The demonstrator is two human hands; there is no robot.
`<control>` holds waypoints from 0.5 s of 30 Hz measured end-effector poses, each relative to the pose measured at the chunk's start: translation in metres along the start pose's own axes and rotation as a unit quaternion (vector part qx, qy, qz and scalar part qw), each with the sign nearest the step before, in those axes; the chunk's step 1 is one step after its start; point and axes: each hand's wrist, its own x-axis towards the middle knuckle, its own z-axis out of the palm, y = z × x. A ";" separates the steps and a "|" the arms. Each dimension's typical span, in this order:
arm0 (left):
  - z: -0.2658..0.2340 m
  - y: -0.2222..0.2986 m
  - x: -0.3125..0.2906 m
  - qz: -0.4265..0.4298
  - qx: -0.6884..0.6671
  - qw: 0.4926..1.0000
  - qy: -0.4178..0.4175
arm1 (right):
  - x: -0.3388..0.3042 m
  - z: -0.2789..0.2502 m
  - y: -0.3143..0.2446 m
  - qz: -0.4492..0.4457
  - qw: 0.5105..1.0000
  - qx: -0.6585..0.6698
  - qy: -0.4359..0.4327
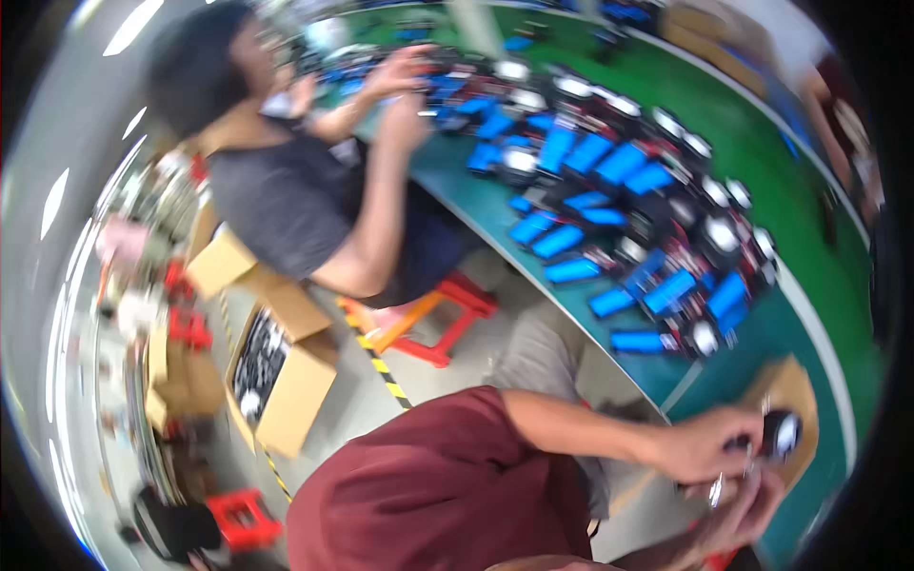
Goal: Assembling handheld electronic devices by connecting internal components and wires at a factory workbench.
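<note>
Green surface (800, 181), curved by the lens, bearing a dense spread of blue flat packs (609, 162) mixed with black round parts (721, 231). Off its near edge, a red stool (447, 319) carries a seated co-worker in a grey shirt (276, 205). Further from the surface, an open cardboard box (286, 381) of dark parts stands on the floor; yellow-black tape (386, 366) runs between box and stool.

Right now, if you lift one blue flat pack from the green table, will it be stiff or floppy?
Probably stiff: each blue flat pack keeps straight edges, with no visible sag. Its smooth face looks glossy, so it may slip on the green table. Being flat, it should not roll.
</note>
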 end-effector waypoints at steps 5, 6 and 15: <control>0.028 -0.024 -0.010 -0.034 -0.048 0.995 -0.075 | -0.028 -0.007 -0.051 -0.112 0.976 -0.110 0.151; 0.031 -0.028 -0.015 -0.024 -0.037 0.996 -0.072 | -0.026 -0.008 -0.050 -0.147 0.963 -0.191 0.122; 0.032 -0.069 -0.037 -0.032 0.061 0.996 -0.061 | -0.056 -0.020 -0.057 -0.013 0.940 -0.339 0.030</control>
